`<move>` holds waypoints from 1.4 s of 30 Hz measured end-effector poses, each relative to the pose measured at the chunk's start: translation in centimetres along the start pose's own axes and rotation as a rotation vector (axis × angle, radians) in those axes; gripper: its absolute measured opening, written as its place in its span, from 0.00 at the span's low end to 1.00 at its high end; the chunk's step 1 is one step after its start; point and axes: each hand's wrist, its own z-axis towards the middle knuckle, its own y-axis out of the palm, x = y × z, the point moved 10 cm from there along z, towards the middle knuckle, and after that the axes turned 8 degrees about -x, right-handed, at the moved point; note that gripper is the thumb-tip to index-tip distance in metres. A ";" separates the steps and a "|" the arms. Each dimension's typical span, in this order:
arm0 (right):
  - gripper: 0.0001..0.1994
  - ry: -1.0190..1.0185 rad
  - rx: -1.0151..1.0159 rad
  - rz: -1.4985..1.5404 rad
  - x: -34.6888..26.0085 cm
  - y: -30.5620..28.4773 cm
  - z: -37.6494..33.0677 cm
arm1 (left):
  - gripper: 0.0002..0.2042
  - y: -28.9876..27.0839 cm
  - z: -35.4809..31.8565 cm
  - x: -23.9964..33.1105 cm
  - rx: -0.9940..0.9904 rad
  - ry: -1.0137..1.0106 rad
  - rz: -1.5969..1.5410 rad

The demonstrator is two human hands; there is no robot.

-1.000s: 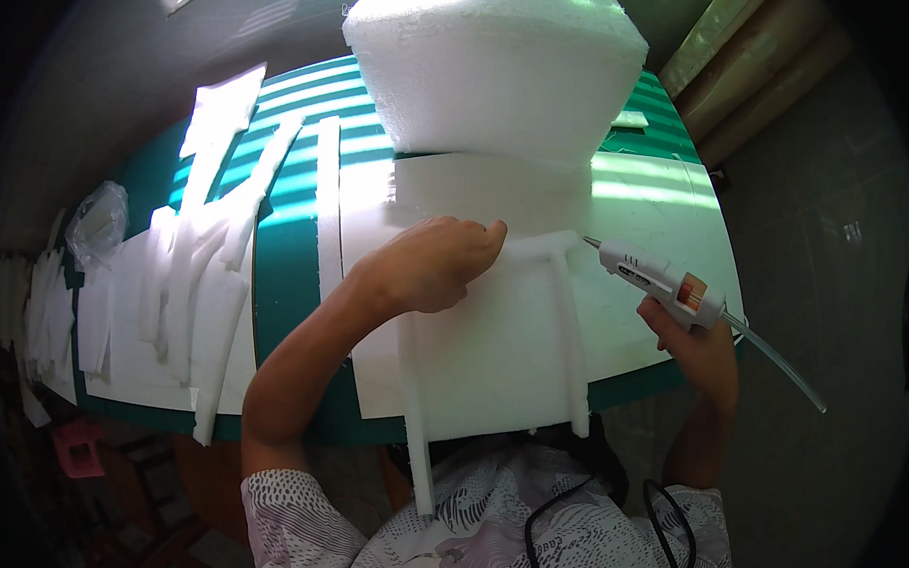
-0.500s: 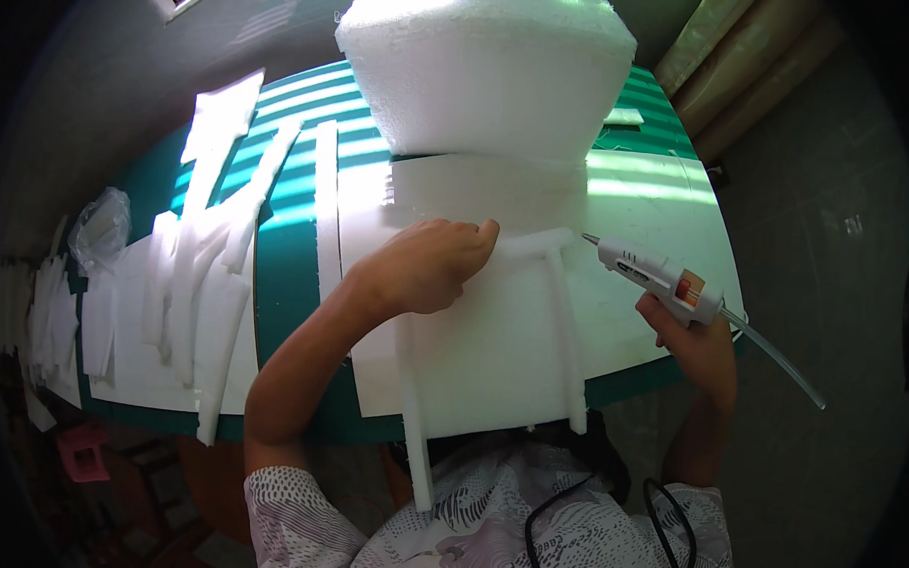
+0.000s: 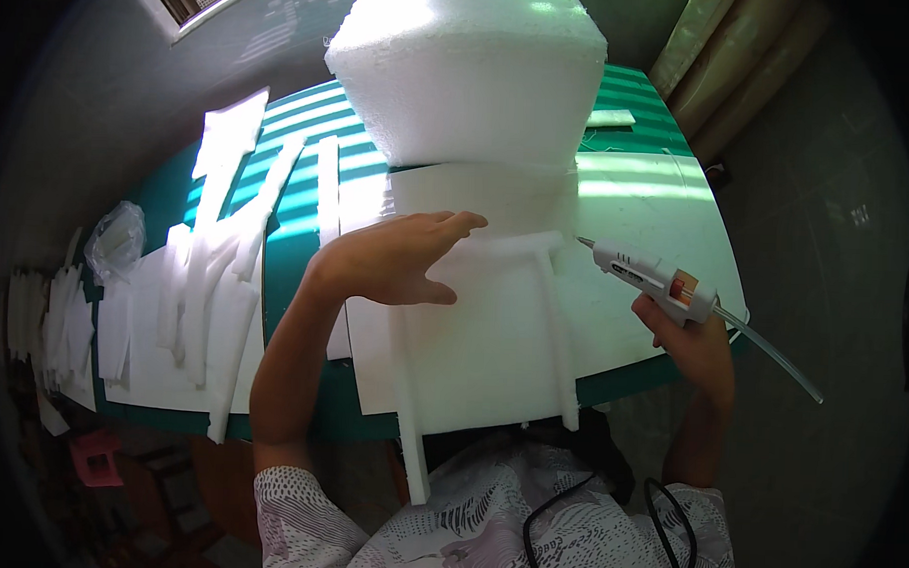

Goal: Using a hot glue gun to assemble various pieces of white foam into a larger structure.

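your left hand (image 3: pixel 395 262) lies flat, fingers spread a little, pressing down on a white foam sheet (image 3: pixel 483 335). the sheet lies on the green bench (image 3: pixel 306 229) and its near edge hangs over the bench edge toward you. thin foam strips are on the sheet: one short strip (image 3: pixel 506 248) runs left to right just under your fingertips, and two long strips run from it toward you. the left long strip (image 3: pixel 410 413) sticks out past the sheet over your lap. the right long strip (image 3: pixel 561 338) ends near the sheet's edge.

your right hand (image 3: pixel 688 342) is closed around the handle of a white glue gun (image 3: pixel 645 276). the gun's long side lies left to right. its tip points left, just beside the right end of the short strip. a clear glue stick (image 3: pixel 772 355) pokes out the back, down to the right.

a big white foam block (image 3: pixel 472 74) stands on the far part of the bench, right behind the sheet. it blocks the way past your left hand.

on the left of the bench lie many cut foam pieces (image 3: pixel 214 286), long and thin, most pointing away from you. a crumpled clear plastic bag (image 3: pixel 116 237) sits by the left edge; you can't tell what is inside. more white sheets (image 3: pixel 43 320) stand off the bench further left. a small foam bit (image 3: pixel 610 117) lies at the far right. a black cord (image 3: pixel 556 528) runs across your patterned shirt (image 3: pixel 446 534).
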 end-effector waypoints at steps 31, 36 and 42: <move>0.13 -0.012 -0.016 0.050 2.0 -0.1 0.4 | 0.45 2.0 4.2 2.9 -0.001 0.015 0.032; 0.13 -0.009 -0.030 0.040 2.0 0.1 0.3 | 0.45 2.2 4.2 2.5 0.040 0.035 0.006; 0.13 -0.007 -0.027 0.047 2.1 0.0 0.3 | 0.46 2.5 4.2 3.0 0.045 0.082 -0.026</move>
